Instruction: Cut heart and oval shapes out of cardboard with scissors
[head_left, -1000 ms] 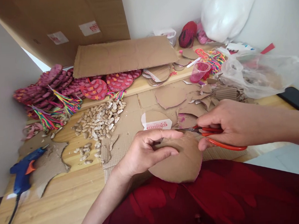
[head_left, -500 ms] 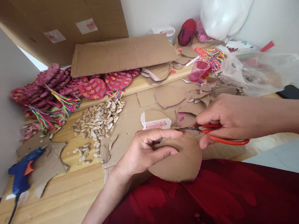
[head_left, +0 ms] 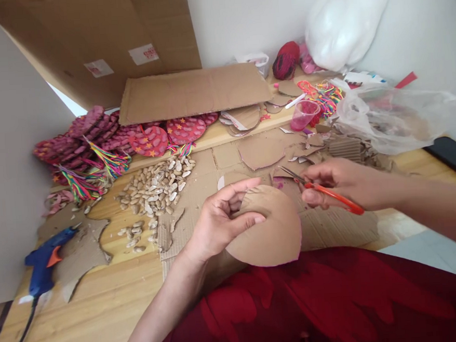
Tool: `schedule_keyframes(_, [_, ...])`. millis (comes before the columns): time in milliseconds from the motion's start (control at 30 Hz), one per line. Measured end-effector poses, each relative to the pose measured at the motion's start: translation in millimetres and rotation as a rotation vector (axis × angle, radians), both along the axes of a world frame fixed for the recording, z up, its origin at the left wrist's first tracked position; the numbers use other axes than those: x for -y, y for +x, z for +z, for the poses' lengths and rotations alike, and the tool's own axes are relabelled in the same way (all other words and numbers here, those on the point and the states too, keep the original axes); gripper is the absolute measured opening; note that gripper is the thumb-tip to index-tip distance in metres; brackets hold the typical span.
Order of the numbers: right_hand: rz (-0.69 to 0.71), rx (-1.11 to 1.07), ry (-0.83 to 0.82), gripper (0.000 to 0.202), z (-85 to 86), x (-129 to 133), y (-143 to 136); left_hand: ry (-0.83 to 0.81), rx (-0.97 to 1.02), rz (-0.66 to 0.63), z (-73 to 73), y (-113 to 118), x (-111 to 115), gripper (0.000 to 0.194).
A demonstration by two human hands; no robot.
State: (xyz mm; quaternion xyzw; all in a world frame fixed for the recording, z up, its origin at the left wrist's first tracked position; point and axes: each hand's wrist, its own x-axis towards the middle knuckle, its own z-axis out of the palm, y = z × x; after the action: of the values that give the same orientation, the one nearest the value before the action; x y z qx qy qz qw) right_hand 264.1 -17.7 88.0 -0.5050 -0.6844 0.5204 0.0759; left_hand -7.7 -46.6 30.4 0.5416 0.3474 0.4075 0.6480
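Note:
My left hand (head_left: 219,218) pinches a rounded cardboard piece (head_left: 271,230) between the thumb on top and fingers partly hidden behind it. A thin purple line runs along parts of the piece's edge. My right hand (head_left: 338,186) grips scissors (head_left: 337,197) by their red-orange handles, the blades pointing up and left. Those blades are apart from the cardboard piece, just beyond its upper right edge. Beneath both hands lies a larger cardboard sheet (head_left: 198,188) with scraps on it.
Peanut shells (head_left: 155,189) are heaped at left, beyond a blue glue gun (head_left: 43,262) on a cardboard offcut. Red decorated discs with tassels (head_left: 150,141) line the back under a cardboard panel (head_left: 199,92). A pink plastic cup (head_left: 303,115), plastic bag (head_left: 396,115) and black phone (head_left: 453,158) are at right.
The scissors have come away from the cardboard piece's upper edge, and my right hand has shifted slightly right. The left hand keeps its hold and has turned the piece. The view has shifted slightly.

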Motion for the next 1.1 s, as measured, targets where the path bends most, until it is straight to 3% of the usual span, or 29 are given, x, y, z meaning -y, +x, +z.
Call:
schedule_keyframes(200, [-0.24,-0.282,-0.105,0.037,-29.0,23.1,-15.7,-0.085,-0.024,0.059,-4.4,1.0,-3.9,0.064])
schedule_keyframes(400, [-0.382,-0.323,-0.125,0.037,-29.8,37.5,-35.6,-0.104,0.026,0.012,-5.8,1.9,-5.3,0.054])
schedule_keyframes(533, [-0.415,-0.322,-0.08,0.035,-30.2,44.5,-37.3,-0.135,0.032,0.013,-6.6,1.6,-6.8,0.054])
schedule_keyframes(667, [-0.572,-0.401,0.058,0.033,-42.8,43.6,-31.0,-0.153,-0.03,0.048,-9.9,-2.1,-10.8,0.062])
schedule_keyframes(767, [-0.62,-0.458,0.098,0.034,-49.8,38.2,-28.5,-0.18,-0.023,0.048,-15.5,-4.0,-14.3,0.051])
schedule_keyframes(967, [-0.673,-0.581,0.088,0.04,-50.7,31.6,-34.2,-0.136,0.061,0.29,-24.9,-3.8,-21.0,0.044])
schedule_keyframes(1100, [-0.639,-0.637,0.033,0.033,-57.5,32.3,-34.5,-0.126,0.083,0.365,-24.7,-4.6,-24.7,0.043])
